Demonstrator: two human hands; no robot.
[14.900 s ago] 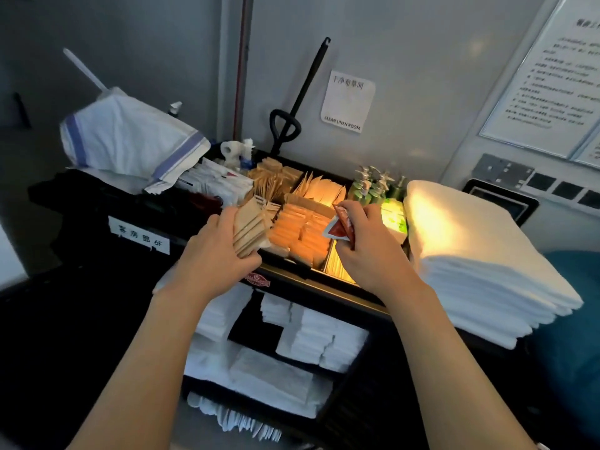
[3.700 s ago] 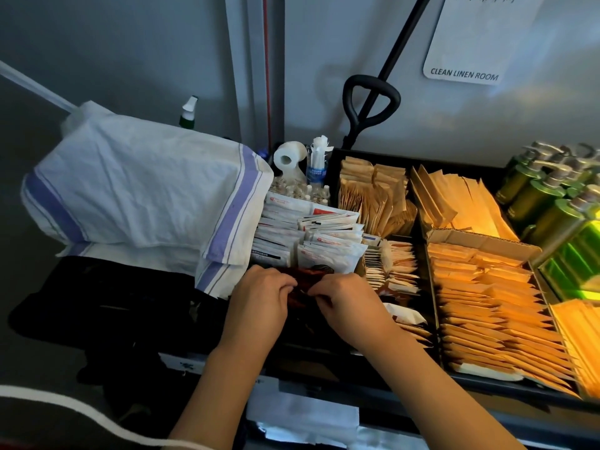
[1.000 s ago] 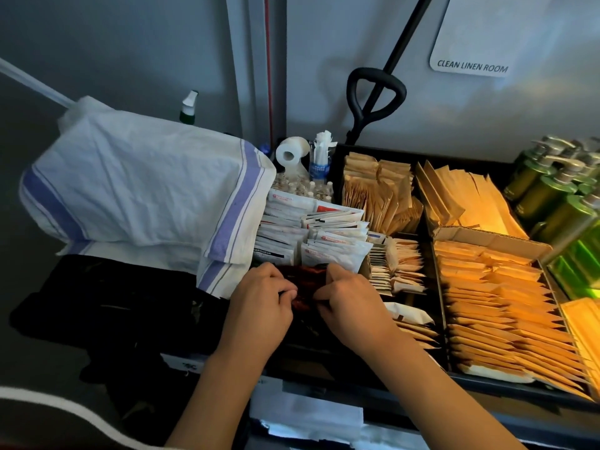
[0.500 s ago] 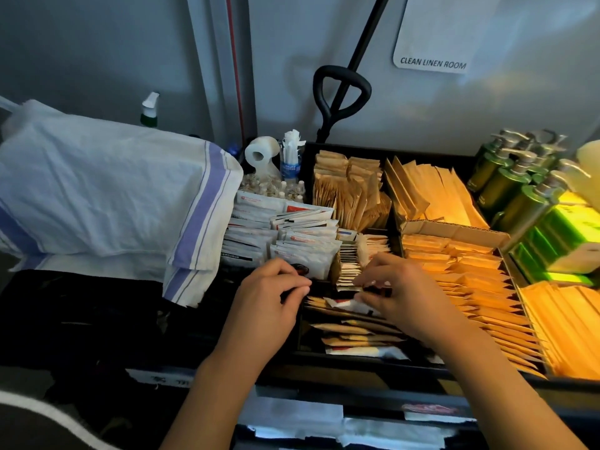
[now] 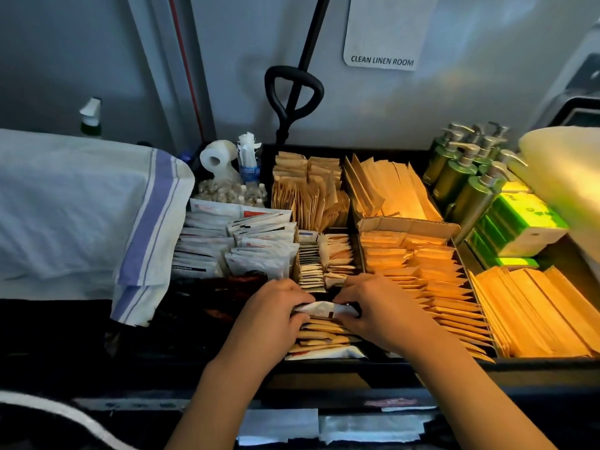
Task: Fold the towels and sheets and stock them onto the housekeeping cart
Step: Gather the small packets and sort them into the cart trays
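The housekeeping cart (image 5: 324, 368) fills the lower part of the head view; its top tray serves as the reference for all positions.

Left of the tray, a large white cloth with blue stripes (image 5: 81, 209) lies bundled on the cart top, one corner hanging over the edge. At the tray's right edge sits a stack of folded white towels (image 5: 565, 177), only partly in frame. On the shelf below the tray, folded white linen (image 5: 279, 425) is visible.

Inside the tray, right side: long tan packets (image 5: 532, 313) in rows, with green pump bottles (image 5: 461, 177) behind them. Centre: flat tan sachets (image 5: 418, 274) in a cardboard box. Left rear: white packets (image 5: 233, 245) standing upright.

At the tray's front centre compartment, the left hand (image 5: 272, 316) and the right hand (image 5: 380, 310) are both curled, pinching a white sachet (image 5: 319, 309) between them, above a row of tan sachets (image 5: 321, 332).
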